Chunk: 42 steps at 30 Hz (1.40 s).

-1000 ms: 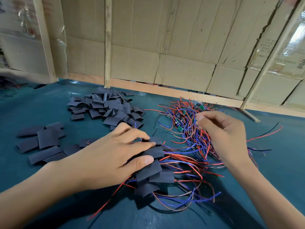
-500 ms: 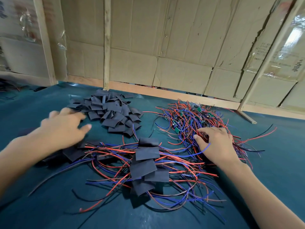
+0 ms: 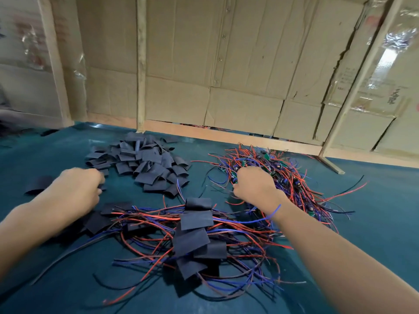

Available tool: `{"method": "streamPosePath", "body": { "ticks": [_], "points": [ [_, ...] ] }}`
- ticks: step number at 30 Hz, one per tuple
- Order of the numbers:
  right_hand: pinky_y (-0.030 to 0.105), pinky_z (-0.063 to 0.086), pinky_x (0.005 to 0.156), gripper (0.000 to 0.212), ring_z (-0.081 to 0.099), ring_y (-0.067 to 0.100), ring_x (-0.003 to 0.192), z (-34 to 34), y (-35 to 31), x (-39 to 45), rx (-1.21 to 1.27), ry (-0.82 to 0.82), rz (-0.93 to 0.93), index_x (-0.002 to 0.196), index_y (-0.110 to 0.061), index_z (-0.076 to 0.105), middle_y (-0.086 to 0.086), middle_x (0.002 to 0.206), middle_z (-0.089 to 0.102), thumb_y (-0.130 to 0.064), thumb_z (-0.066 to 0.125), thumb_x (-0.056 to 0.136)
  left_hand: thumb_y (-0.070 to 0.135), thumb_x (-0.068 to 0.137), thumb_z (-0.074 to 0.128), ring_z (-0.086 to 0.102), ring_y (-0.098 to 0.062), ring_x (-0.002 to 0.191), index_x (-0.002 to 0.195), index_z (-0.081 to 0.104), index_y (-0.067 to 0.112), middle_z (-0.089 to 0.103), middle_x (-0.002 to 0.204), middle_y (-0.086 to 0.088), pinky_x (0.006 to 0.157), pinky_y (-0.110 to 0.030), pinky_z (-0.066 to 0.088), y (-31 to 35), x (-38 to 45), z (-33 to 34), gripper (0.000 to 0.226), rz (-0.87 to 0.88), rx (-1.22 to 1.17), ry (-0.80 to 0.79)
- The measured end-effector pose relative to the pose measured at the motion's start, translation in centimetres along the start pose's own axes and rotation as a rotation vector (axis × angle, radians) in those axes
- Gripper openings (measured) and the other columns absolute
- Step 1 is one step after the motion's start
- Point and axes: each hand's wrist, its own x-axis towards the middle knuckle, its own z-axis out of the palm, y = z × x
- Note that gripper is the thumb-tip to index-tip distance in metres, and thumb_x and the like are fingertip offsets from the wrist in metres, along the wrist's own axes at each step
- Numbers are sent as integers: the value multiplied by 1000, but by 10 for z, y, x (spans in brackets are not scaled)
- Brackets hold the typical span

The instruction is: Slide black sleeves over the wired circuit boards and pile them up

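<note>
Left hand: your left hand [image 3: 78, 189] sits left of centre, fingers curled, at the near left edge of the sleeve heap; motion blur hides whether it holds a sleeve, so I cannot tell.
Right hand: your right hand [image 3: 254, 186] sits right of centre, fingers curled down into the bare wire tangle; whether they pinch a board or wire I cannot tell.
Sleeve heap: one heap of loose sleeves [image 3: 142, 162], upper centre-left, too many to count, dozens at least.
Stray sleeves: one lone sleeve [image 3: 39, 184] at the far left; about two more [image 3: 97, 220] lie flat by your left forearm.
Bare boards: one tangle of red, blue and black wires [image 3: 292, 177], upper right, with small green boards showing among them; count unclear.
Finished pile: one pile [image 3: 195, 236] at lower centre, between your forearms; about six sleeved boards show stacked in an overlapping column, their wires fanning out to both sides.
Table: green mat [image 3: 374, 211] under everything.
Backdrop: cardboard wall [image 3: 226, 64] with three pale wooden posts in front.
</note>
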Motion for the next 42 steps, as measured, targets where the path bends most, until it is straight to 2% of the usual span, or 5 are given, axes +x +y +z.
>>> {"method": "streamPosePath", "body": {
  "ticks": [6, 13, 23, 28, 42],
  "points": [
    [25, 39, 57, 28, 55, 27, 73, -25, 10, 14, 232, -134, 110, 68, -13, 42, 3, 69, 49, -23, 62, 84, 20, 94, 61, 58, -35, 113, 140, 50, 23, 61, 120, -12, 95, -40, 49, 11, -10, -15, 47, 10, -226, 44],
    [26, 44, 53, 6, 50, 16, 59, -88, 44, 20, 1247, 3, 375, 89, -2, 67, 15, 81, 61, -7, 64, 90, 19, 94, 62, 62, -30, 89, 132, 63, 24, 53, 113, -3, 90, -44, 52, 29, -29, -29, 38, 214, -487, 359],
    [26, 54, 55, 21, 68, 16, 63, -110, 4, -71, 2142, 199, -136, 111, -4, 47, 14, 88, 75, -24, 44, 106, 21, 84, 74, 68, 3, 92, 105, 67, 40, 68, 105, 19, 85, -4, 45, 71, -71, -54, 29, 438, -1015, 450],
    [22, 56, 57, 40, 71, 14, 67, -85, -21, -115, 2342, 132, -195, 129, 4, 47, 6, 80, 73, -28, 41, 106, 23, 80, 76, 70, -6, 94, 111, 69, 39, 73, 105, 11, 81, -10, 50, 87, -85, -58, 35, 568, -1280, 352],
    [24, 57, 65, 55, 68, 13, 66, -76, -14, -121, 2487, 222, -174, 64, -11, 74, 4, 78, 69, -28, 41, 105, 34, 80, 76, 67, -13, 104, 134, 47, 44, 68, 117, 17, 92, -18, 48, 97, -94, -39, 62, 674, -1236, 321]
  ]
}}
